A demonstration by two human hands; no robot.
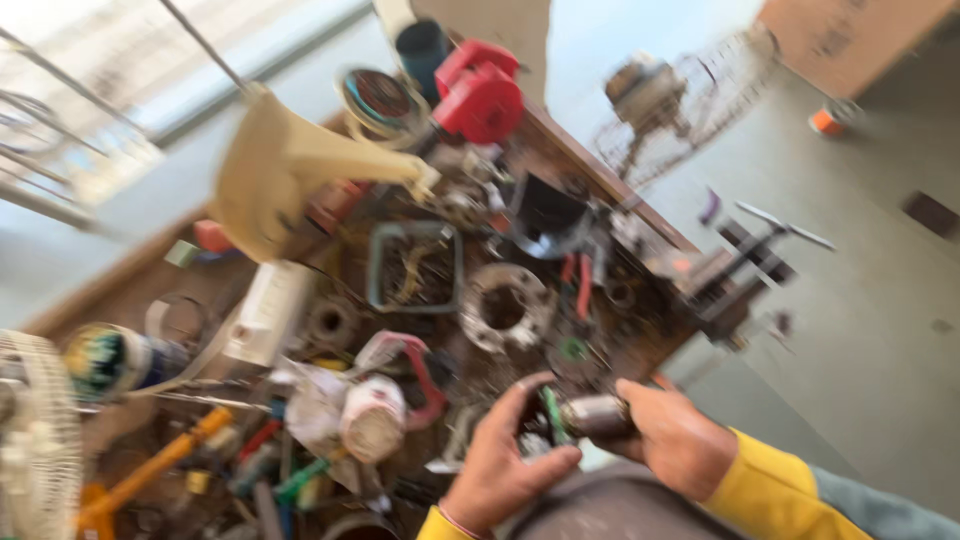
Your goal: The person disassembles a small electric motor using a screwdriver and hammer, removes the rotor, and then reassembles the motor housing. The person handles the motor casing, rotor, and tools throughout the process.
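Observation:
The view is blurred by motion. My left hand and my right hand meet low in the middle, both in yellow sleeves. Together they grip a small motor rotor, a dark cylinder with a metal shaft. A green-handled tool shows between the fingers of my left hand; which hand holds it I cannot tell. Below the hands lies a grey rounded surface.
A wooden workbench is crowded with parts: a cream fan base, a red tool, a metal ring, red-handled pliers, a white fan guard. A bare fan motor with a wire cage stands on the grey floor.

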